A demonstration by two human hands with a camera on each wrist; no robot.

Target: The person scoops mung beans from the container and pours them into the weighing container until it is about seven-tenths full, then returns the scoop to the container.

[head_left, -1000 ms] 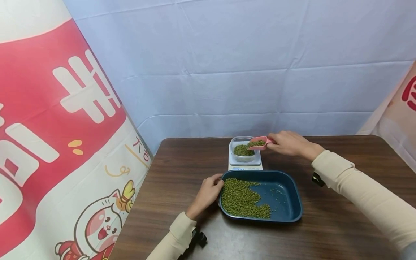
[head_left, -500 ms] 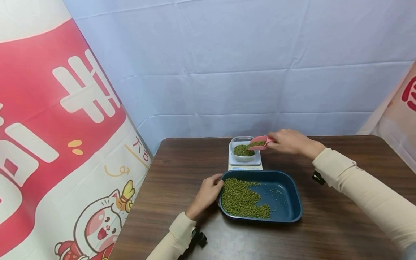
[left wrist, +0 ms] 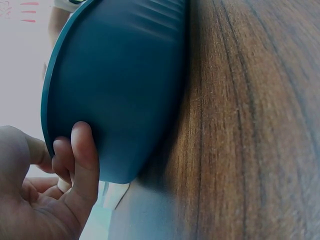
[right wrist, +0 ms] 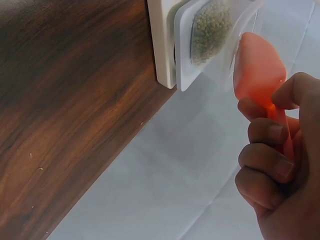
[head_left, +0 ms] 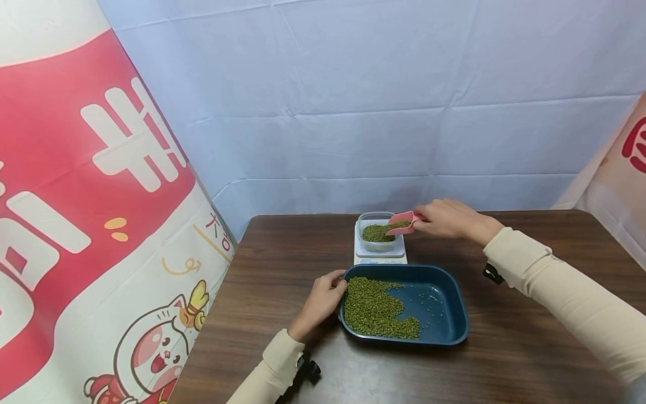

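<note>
My right hand (head_left: 449,217) grips the handle of a pink scoop (right wrist: 259,67), fingers curled round it in the right wrist view. Green mung beans lie in the scoop, whose lip tilts over the right rim of a clear plastic container (head_left: 378,247). More beans (head_left: 377,233) cover the container's bottom. It stands on a white kitchen scale (head_left: 360,252). At the left end of a dark blue tray (head_left: 454,314), my left hand (head_left: 321,297) pinches the rim between thumb and fingers, as the left wrist view (left wrist: 60,175) shows. Mung beans (head_left: 375,311) are heaped in the tray's left half.
The brown wooden table (head_left: 282,252) carries the scale behind the tray. A pale cloth (head_left: 353,146) hangs behind the table's back edge. On the left hangs a red and white printed banner (head_left: 75,168). A few beans lie scattered on the tray's right side.
The scoop tips slightly more toward the container, and my right hand has risen a little. My left hand and the tray hold their place.
</note>
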